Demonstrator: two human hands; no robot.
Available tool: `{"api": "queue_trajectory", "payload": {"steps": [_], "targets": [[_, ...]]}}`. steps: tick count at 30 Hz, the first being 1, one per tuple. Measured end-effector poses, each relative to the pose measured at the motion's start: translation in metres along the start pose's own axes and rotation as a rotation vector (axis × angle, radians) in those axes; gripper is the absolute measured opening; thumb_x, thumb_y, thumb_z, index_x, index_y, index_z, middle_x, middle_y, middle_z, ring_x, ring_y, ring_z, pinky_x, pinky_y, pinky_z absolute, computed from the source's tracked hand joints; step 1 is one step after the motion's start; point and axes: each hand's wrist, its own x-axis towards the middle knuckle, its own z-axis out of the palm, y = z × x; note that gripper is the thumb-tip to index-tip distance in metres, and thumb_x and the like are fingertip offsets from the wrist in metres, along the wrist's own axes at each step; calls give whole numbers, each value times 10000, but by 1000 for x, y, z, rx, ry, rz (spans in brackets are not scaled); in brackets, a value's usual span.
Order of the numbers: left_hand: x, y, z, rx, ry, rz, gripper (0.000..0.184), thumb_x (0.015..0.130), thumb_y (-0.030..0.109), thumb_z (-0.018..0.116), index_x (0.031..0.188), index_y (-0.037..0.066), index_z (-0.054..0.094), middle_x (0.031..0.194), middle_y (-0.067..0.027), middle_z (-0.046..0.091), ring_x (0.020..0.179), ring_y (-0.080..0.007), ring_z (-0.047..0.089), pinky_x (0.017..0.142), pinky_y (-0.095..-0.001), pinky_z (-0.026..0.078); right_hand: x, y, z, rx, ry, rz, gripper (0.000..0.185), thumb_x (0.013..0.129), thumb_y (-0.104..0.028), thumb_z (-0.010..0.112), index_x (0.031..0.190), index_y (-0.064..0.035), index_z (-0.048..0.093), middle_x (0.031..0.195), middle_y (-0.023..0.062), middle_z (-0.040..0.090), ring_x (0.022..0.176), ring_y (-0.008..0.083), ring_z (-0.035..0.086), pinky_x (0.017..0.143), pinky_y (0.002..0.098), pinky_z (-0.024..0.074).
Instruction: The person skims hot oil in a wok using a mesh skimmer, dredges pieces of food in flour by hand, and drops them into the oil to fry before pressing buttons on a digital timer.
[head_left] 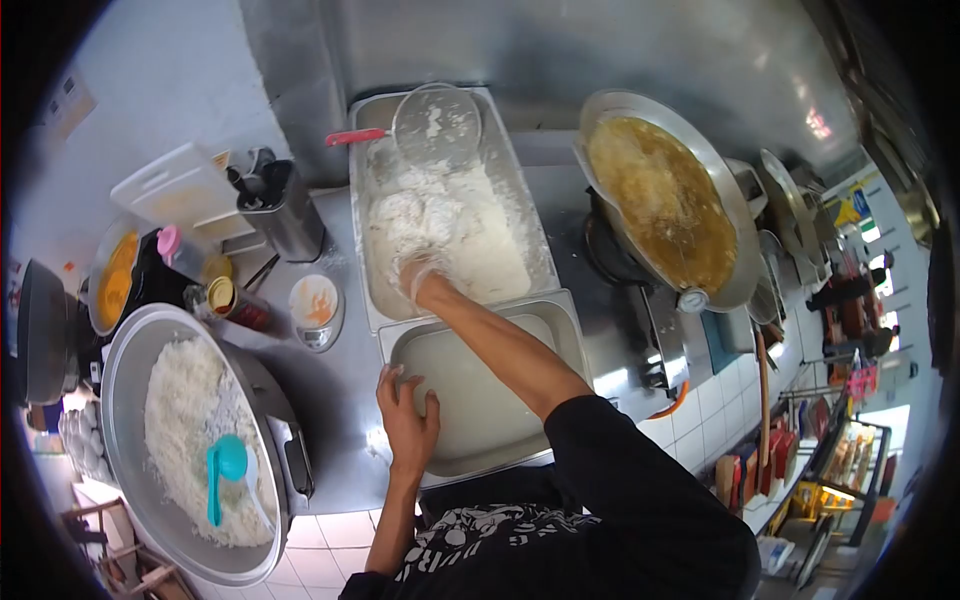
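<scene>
My right hand [422, 277] reaches into the white flour [490, 235] in a deep metal tray [535, 225]. It seems to have a thin clear glove on, and its fingers are hidden in the flour. Just beyond it lie floury lumps [425, 215], whose kind I cannot make out. A round strainer [437, 122] with a red handle rests across the tray's far end. My left hand [408, 418] is bare, its fingers bent and apart, at the left rim of a second metal pan [480, 462] of cloudy, pale liquid. Nothing is held in it.
On the right, a large wok [745, 230] of bubbling oil sits on a burner, food frying in it. A big pot [120, 440] of rice with a turquoise scoop [230, 458] stands at left. Near it are a small scale [318, 318], jars and a utensil holder [285, 215].
</scene>
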Motion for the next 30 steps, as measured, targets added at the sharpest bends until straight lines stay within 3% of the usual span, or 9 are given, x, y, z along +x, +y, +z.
{"api": "queue_trajectory", "payload": {"steps": [6,8,12,16,17,21,23,25,30], "targets": [[1,4,-2,50,-20,-30,228,756,61,573,970,-8,538,1181,-246,411,1186,-414,325,978,-466,285,-12,8,5,-373,-253,-108,279,802,-168,520,1001,-9,634,1058,187,602,920,290,609,684,488,491],[0,2,-1,54,-17,-27,228,755,58,572,971,-8,539,1183,-247,409,1188,-413,323,979,-466,283,-34,9,-23,-38,35,42,237,790,-158,518,924,-32,669,1008,167,626,909,304,610,697,466,496],[-2,0,-1,44,-20,-57,238,751,66,582,978,11,542,1214,-219,401,1220,-389,304,998,-456,274,2,17,9,53,151,-54,252,771,-172,532,945,-54,670,1024,138,627,978,305,578,804,499,448],[-2,-2,-1,34,-2,-46,242,746,70,592,976,16,544,1211,-220,407,1209,-388,320,991,-448,285,-40,85,-13,-210,289,-344,229,789,-183,467,714,-79,658,762,87,640,720,255,577,755,377,466],[-1,-3,-1,20,3,-30,241,745,70,594,975,17,546,1207,-220,410,1204,-389,326,989,-447,289,40,101,73,-217,364,-339,189,758,-165,483,677,-99,641,684,79,618,675,227,551,673,404,440],[-1,-5,-1,1,18,-24,250,737,77,601,974,17,546,1171,-240,424,1170,-417,348,972,-462,303,38,213,125,-396,499,-385,185,740,-189,499,867,-125,617,880,62,608,893,228,533,920,411,351],[-2,-5,-1,-12,11,-41,256,734,80,602,976,18,546,1169,-239,425,1168,-417,351,970,-465,306,-70,160,-35,-274,390,-277,161,728,-181,512,722,-114,658,790,59,638,804,212,584,789,334,423],[-1,-6,-1,18,15,-21,261,735,79,600,983,16,546,1171,-240,423,1167,-416,352,968,-463,309,-75,175,-55,-346,237,-441,151,695,-176,537,713,-113,673,791,66,651,810,222,591,785,335,432],[1,-5,-1,7,18,-33,261,738,78,594,986,12,543,1170,-239,421,1169,-413,349,967,-460,312,-78,154,-50,-309,207,-308,163,685,-166,540,730,-99,682,791,73,654,803,237,596,772,336,436]]}}
